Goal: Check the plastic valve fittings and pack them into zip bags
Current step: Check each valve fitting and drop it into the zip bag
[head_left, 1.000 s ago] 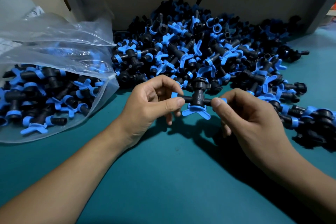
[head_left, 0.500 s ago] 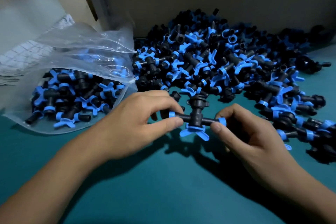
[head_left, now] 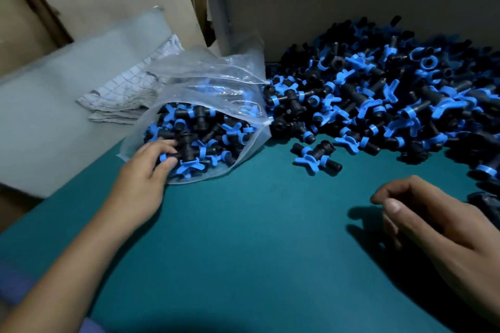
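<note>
Valve fitting now at zip bag

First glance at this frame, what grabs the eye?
The big heap of black and blue valve fittings against the back wall on the right. Next, the open clear bag left of it, already full of fittings, where the left hand holds one fitting at its mouth. The right hand hovers empty over the green mat.

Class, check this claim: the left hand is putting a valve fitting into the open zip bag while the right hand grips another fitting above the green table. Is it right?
Not quite. The head view shows the right hand holding nothing, fingers loosely curled above the green table. The left hand does have a valve fitting at the mouth of the open zip bag.
</note>
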`<control>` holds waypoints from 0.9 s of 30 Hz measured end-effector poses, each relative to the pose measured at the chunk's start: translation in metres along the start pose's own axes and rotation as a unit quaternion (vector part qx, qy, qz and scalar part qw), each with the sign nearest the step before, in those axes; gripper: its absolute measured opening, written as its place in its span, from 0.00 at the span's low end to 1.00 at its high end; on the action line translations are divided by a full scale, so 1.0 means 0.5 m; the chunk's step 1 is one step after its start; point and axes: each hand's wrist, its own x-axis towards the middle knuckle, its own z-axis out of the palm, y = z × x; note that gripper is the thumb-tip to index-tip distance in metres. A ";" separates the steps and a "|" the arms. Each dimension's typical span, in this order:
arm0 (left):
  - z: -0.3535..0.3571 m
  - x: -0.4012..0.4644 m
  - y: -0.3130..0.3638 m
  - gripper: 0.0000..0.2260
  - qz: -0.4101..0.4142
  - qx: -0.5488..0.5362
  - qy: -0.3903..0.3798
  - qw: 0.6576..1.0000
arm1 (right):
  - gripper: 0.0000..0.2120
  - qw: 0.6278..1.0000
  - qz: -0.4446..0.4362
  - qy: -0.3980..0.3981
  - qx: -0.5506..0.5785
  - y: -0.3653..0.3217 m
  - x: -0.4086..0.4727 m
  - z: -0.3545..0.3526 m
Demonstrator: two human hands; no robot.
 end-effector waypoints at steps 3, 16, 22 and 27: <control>0.007 0.037 -0.011 0.07 0.006 0.103 0.040 0.994 | 0.27 0.999 0.030 -0.025 0.034 0.044 0.000 0.007; 0.069 0.118 0.045 0.22 -0.039 0.257 0.139 0.956 | 0.27 0.999 0.002 -0.032 -0.018 -0.009 0.000 -0.003; 0.140 0.098 0.071 0.34 -0.082 0.264 0.063 0.959 | 0.21 0.999 0.017 -0.037 -0.032 -0.023 -0.006 -0.003; 0.156 0.103 0.066 0.39 -0.097 0.298 0.039 0.949 | 0.17 0.997 0.005 -0.053 -0.064 -0.034 0.001 -0.004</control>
